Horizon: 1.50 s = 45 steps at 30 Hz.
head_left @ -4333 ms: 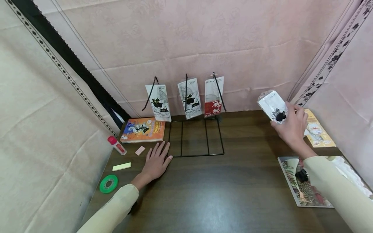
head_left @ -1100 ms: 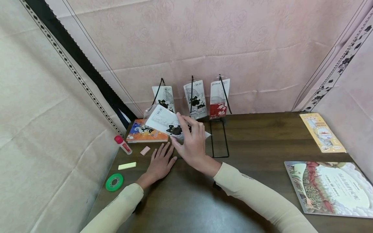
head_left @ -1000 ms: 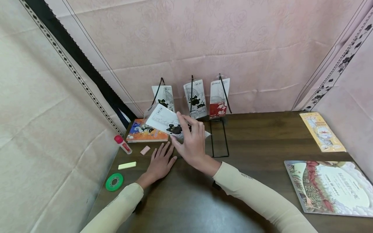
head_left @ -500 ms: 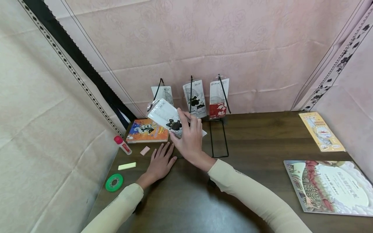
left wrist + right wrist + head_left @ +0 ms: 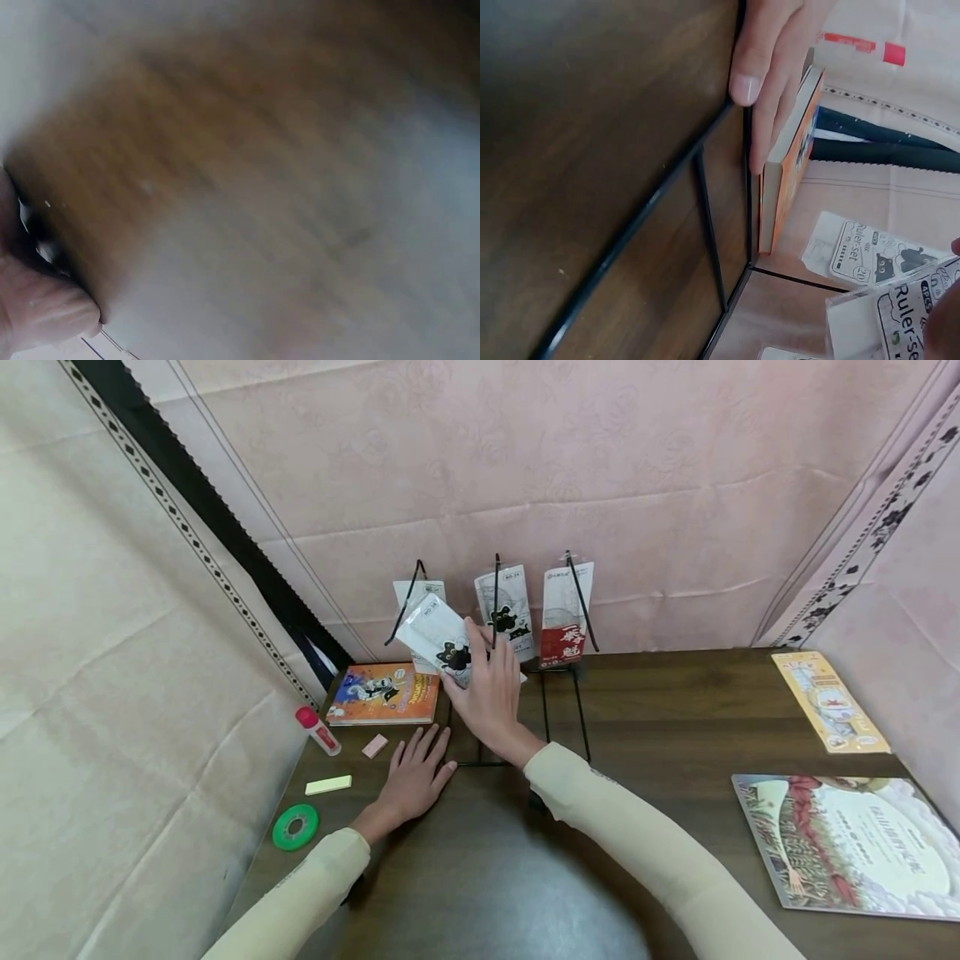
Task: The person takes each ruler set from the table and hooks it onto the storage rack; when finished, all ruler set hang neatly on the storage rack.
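My right hand (image 5: 491,693) pinches a ruler set in a clear packet (image 5: 435,635), tilted, in front of the left prong of a black wire display rack (image 5: 583,727). In the right wrist view the held ruler set (image 5: 862,326) shows its printed name, close to a hanging ruler set (image 5: 840,244) behind it. My left hand (image 5: 412,777) lies with straight fingers at the rack's front left corner; its fingers (image 5: 748,82) touch the base wire. Another ruler set (image 5: 513,618) hangs on the middle prong, and a red-and-white packet (image 5: 564,639) on the right one. The left wrist view is mostly blurred.
Left of the rack lie an orange book (image 5: 382,693), a glue stick (image 5: 318,731), a pink eraser (image 5: 374,746), a pale yellow strip (image 5: 327,785) and a green ring (image 5: 296,827). Rightward are a yellow card pack (image 5: 831,702) and a large picture book (image 5: 847,843).
My right hand has brought the ruler set from the table's right side to the rack, then raised it toward the left prong. The left hand stays at the rack's corner.
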{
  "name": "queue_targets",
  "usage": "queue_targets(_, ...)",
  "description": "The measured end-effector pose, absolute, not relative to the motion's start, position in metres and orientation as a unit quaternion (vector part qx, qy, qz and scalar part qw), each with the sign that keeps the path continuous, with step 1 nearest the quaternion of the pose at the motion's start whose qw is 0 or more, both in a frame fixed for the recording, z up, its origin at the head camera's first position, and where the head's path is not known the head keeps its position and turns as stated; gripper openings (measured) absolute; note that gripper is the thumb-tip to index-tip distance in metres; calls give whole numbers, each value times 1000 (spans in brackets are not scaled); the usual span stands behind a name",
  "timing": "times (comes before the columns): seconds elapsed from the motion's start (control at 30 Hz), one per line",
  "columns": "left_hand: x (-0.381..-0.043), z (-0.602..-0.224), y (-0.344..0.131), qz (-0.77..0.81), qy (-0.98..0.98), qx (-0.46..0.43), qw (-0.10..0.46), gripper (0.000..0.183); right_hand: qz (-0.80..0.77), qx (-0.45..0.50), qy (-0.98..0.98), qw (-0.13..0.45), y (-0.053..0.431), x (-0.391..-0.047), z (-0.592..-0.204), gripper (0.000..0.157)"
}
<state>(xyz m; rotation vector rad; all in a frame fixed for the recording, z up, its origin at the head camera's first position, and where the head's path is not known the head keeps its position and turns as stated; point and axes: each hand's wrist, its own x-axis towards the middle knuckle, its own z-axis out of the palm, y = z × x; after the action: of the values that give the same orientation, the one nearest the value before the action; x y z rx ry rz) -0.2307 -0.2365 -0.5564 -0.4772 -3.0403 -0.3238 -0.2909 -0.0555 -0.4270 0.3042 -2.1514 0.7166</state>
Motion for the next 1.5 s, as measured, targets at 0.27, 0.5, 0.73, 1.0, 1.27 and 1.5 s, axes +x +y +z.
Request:
queue_targets(0.27,-228,-551,-232,-107,-982,-155,20,63,258,97,-887,370,-60,-306,-422,96)
queue_targets(0.5,-226,-540,-227,-111,-983,-146,26,60,276,70,-899,333,-75,-313,-417,97)
queue_targets(0.73,-226,-539,-224,-102,-984,-147,20,61,310,57,-897,309,-88,-316,-413,98)
queue_targets(1.0,-227,-542,-222,-111,-982,-149,23,61,313,46,-907,279,-92,-316,-408,97)
queue_targets(1.27,-227,-546,-226,-114,-983,-146,14,61,311,33,-920,237,-96,-320,-400,102)
queue_targets(1.5,-224,-541,-228,-106,-984,-140,13,61,320,50,-919,224,-99,-320,-400,106)
